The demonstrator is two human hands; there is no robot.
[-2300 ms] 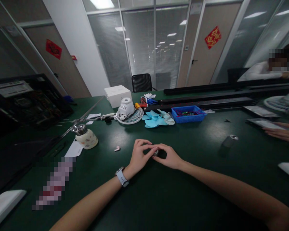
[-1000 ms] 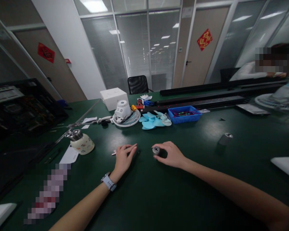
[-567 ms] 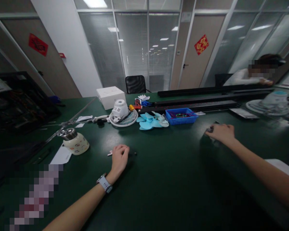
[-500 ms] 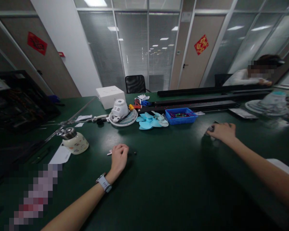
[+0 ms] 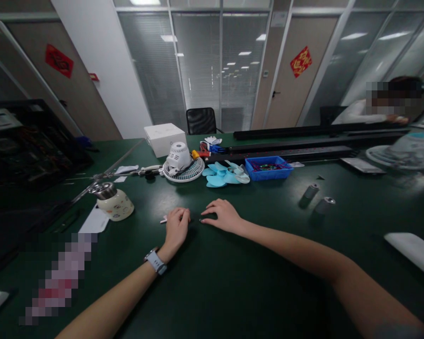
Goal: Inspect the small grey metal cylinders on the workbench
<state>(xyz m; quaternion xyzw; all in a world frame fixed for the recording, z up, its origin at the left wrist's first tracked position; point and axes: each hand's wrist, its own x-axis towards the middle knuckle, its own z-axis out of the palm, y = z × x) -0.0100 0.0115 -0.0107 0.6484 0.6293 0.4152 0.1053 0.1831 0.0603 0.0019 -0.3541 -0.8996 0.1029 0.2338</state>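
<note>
My left hand (image 5: 177,227), wearing a watch, rests on the dark green table with its fingers curled together. Whatever they hold, if anything, is hidden. A small pale pink piece (image 5: 164,220) shows just left of its knuckles. My right hand (image 5: 223,215) is close by on the right, thumb and fingers apart. At its thumb tip lies a small dark piece (image 5: 200,220), too small to name. Farther right, two grey metal cylinders (image 5: 311,190) (image 5: 325,205) sit on the table, with a small dark flat piece (image 5: 320,177) behind them.
Light blue fan blades (image 5: 221,175), a white fan part (image 5: 179,162) and a blue tray (image 5: 268,174) line the back. A cream jar (image 5: 116,205) stands left. Long black bars (image 5: 304,153) lie behind. A person (image 5: 360,112) sits at far right.
My right hand has let go of a grey cylinder at the right and swung left, close to my left hand. The left hand stays almost in place. The view has shifted slightly.
</note>
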